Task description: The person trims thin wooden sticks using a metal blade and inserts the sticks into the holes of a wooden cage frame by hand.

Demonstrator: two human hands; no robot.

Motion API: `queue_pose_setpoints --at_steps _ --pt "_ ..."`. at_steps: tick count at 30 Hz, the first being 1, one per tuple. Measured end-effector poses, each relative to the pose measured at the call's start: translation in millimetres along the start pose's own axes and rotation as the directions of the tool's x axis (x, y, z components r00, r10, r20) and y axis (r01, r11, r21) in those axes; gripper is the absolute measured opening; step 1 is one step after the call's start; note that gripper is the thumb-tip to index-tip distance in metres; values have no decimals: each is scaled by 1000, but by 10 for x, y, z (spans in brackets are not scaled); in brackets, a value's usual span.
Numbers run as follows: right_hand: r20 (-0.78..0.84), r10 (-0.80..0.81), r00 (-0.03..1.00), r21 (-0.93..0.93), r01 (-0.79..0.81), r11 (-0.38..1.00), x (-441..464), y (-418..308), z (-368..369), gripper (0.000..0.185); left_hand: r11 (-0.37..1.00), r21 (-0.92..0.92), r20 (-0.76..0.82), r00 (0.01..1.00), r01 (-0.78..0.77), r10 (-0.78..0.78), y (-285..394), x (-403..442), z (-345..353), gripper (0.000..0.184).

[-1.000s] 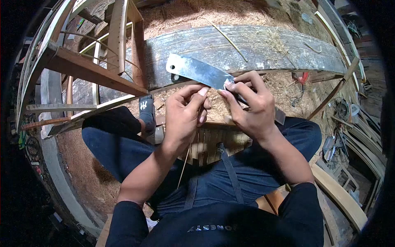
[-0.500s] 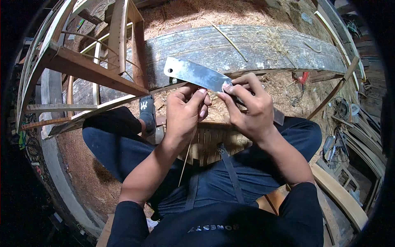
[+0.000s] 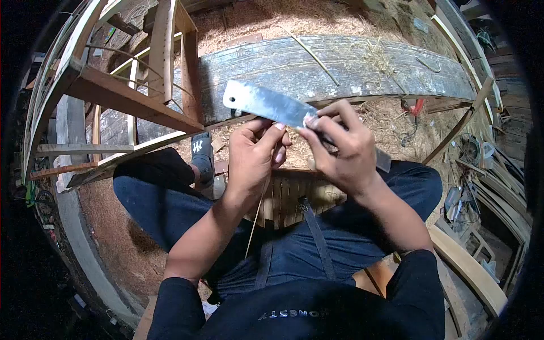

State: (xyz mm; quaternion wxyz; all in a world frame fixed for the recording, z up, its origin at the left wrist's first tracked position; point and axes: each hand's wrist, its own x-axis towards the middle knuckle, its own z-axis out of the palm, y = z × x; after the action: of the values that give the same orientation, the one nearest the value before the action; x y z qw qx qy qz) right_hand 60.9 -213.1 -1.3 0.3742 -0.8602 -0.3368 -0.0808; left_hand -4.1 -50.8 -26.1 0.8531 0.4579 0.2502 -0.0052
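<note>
My right hand (image 3: 350, 148) is closed around a knife with a broad, shiny blade (image 3: 266, 103), which has a small round hole near its far end. The blade points left, above my left hand (image 3: 252, 148). Between the pinched fingers of my left hand is a thin pale strip (image 3: 254, 226) of cane or bamboo, its tail hanging down toward my lap. The fingertips of both hands almost meet under the blade's edge, where the strip's upper end is mostly hidden. Behind my right hand, the knife's other end (image 3: 383, 160) sticks out.
A weathered plank bench (image 3: 272, 62) lies across the front, with a thin stick (image 3: 311, 54) and loose fibres (image 3: 382, 62) on it. At left stands a wooden frame (image 3: 133, 99). Curved wood pieces (image 3: 470, 272) lie at right. Shavings cover the floor (image 3: 153, 192).
The knife blade has shifted slightly left and down at its holed end. Both hands stay nearly in place with their grips unchanged.
</note>
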Motion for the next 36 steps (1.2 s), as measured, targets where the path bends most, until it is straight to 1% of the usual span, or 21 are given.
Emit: queue_pose_setpoints --at_steps 1,3,5,7,9,10,11,13,17,21,23,24,25,27,28,29,31,33,35,36 --pt "-6 -60 998 9 60 998 8 -58 -18 13 1000 3 7 1000 9 -9 -20 6 -17 9" --pt "-9 -34 999 50 34 998 -43 -55 32 14 1000 24 -13 1000 17 -17 -17 11 -24 11" --pt "-29 -33 999 -19 33 999 6 11 11 14 1000 5 11 1000 -15 15 2 13 -10 10" --pt "-27 -40 999 -30 39 999 -5 10 9 14 999 -38 17 1000 -11 11 7 12 13 8" --pt "0 -34 999 43 34 999 -53 -80 23 14 999 -45 -30 1000 -2 1 -19 4 -2 12" --pt "4 -42 999 33 42 999 -50 -39 28 15 999 -34 -56 998 27 -29 -5 0 5 11" --pt "3 -39 999 35 38 999 -43 -37 32 15 999 -30 -57 998 30 -31 -2 7 -7 11" --pt "-5 -45 999 -32 44 999 -22 -41 13 16 999 -46 -1 1000 20 -20 0 39 -16 11" --pt "3 -30 1000 -22 30 999 -33 -13 6 15 998 -52 -34 999 41 -43 12 4 -3 11" --pt "11 -44 999 2 44 999 -39 -80 2 15 999 -40 -6 1000 22 -22 -25 32 -40 10" --pt "-11 -46 999 30 46 998 -32 -49 34 15 999 -22 -36 998 45 -45 -6 14 -26 10" --pt "-24 -29 999 -6 29 1000 -6 2 28 15 995 -91 -14 999 30 -32 29 3 0 10" --pt "-37 -16 999 -44 14 999 9 28 18 16 995 -91 -13 999 32 -33 14 2 -15 10" --pt "22 -12 1000 -7 12 1000 1 -77 -22 14 999 -23 -19 999 36 -36 -19 19 -31 12" --pt "7 -27 1000 0 27 1000 -13 -86 -8 14 999 -13 -40 998 49 -50 2 1 -7 12" --pt "-10 -40 999 8 40 999 -27 -88 14 15 999 -10 -41 998 49 -49 7 6 -1 12" --pt "-23 -4 1000 -27 3 1000 6 -9 11 16 999 -48 5 1000 15 -15 8 14 0 12" --pt "-16 -21 1000 -42 20 999 10 -21 -10 16 999 -40 16 1000 24 -23 11 12 1 12" --pt "-8 -59 998 -6 59 998 -28 -78 13 14 999 -15 -30 999 43 -43 -15 4 -10 13" --pt "-2 -47 999 -17 47 999 -7 -56 4 14 999 -11 -31 998 46 -46 -3 0 -9 13"
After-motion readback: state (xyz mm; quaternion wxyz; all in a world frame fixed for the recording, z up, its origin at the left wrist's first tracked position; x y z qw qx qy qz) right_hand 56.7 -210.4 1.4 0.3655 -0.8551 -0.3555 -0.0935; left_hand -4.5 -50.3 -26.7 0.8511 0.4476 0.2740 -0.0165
